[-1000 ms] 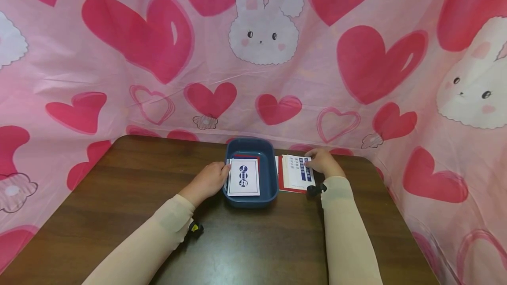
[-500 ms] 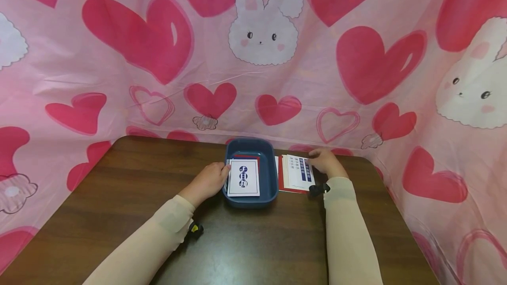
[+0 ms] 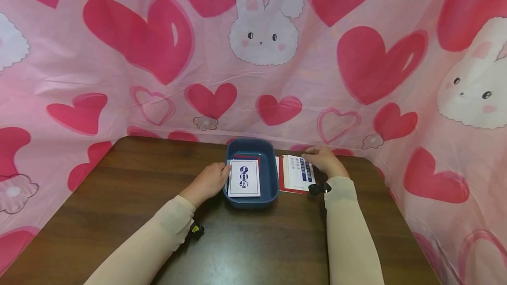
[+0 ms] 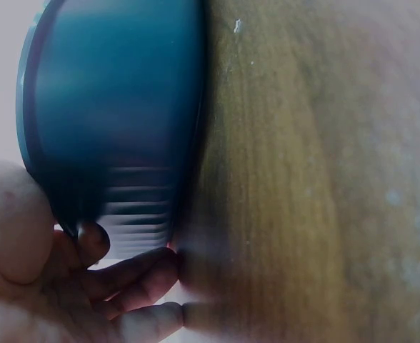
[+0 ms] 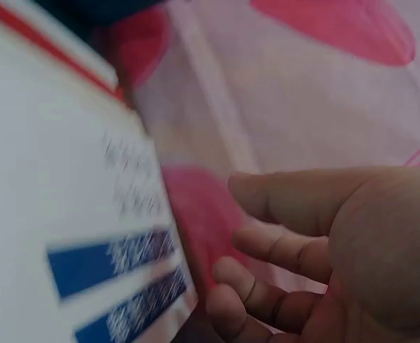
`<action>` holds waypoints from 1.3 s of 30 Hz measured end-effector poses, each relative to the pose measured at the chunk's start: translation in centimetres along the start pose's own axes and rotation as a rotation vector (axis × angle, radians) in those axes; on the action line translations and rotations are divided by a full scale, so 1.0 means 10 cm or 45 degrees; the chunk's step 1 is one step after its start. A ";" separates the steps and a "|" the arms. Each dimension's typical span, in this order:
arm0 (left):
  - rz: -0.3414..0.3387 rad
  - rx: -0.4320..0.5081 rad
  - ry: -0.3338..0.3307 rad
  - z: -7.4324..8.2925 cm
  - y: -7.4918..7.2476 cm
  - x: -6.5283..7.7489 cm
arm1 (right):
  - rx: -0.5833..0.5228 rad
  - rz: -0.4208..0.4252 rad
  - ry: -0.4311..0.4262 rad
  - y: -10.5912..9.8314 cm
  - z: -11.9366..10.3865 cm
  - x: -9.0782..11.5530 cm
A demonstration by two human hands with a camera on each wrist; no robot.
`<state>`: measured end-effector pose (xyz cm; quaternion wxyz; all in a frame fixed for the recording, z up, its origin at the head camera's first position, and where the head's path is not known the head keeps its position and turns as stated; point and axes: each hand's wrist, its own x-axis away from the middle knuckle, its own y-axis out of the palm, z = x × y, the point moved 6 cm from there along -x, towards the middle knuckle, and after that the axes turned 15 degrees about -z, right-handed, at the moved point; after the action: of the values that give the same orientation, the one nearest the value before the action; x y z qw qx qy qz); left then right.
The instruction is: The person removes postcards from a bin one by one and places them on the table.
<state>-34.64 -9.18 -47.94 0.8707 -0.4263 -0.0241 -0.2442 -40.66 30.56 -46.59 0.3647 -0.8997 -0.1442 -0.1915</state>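
Observation:
In the head view my left hand (image 3: 209, 180) holds the left rim of a dark blue plastic bin (image 3: 274, 188). The left wrist view has the thumb over that rim and the fingers (image 4: 142, 282) curled along the bin's outer wall. Inside the bin lies a white card with dark blue print (image 3: 252, 170), on top of a red-edged one. Right of the bin is a stack of cards (image 3: 295, 175), its top one white with blue bands. My right hand (image 3: 324, 161) is at the stack's far right corner. In the right wrist view its fingers are loosely bent, apart from the top card (image 5: 74, 179).
Bin and cards stand near the back of a brown wooden table (image 3: 245, 245). Close behind that edge hangs a pink cloth (image 3: 166, 104) with hearts and rabbits, which also runs down both sides. Black wrist straps (image 3: 318, 189) sit at both cuffs.
My right thumb has come off the top card, and the right hand has shifted slightly along the stack's far edge. The left hand and the bin stay in place.

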 end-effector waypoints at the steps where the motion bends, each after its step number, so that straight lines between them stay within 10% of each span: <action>1: 0.003 -0.004 -0.001 0.00 0.00 0.00 | -0.005 -0.008 -0.019 0.01 -0.06 0.02; 14: -0.003 0.025 -0.006 0.02 -0.01 0.04 | -0.035 -0.158 -0.413 0.46 -1.15 0.25; 23: -0.027 0.044 -0.020 0.00 -0.03 0.04 | 0.263 -0.323 -0.257 1.02 -1.69 0.07; 39: 0.008 0.000 0.016 0.01 -0.03 0.03 | 0.866 -0.112 -0.079 1.42 -1.85 -0.03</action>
<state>-34.51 -9.36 -47.61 0.8716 -0.4248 -0.0175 -0.2441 -39.65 7.51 -43.02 0.6308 -0.7248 -0.2495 -0.1207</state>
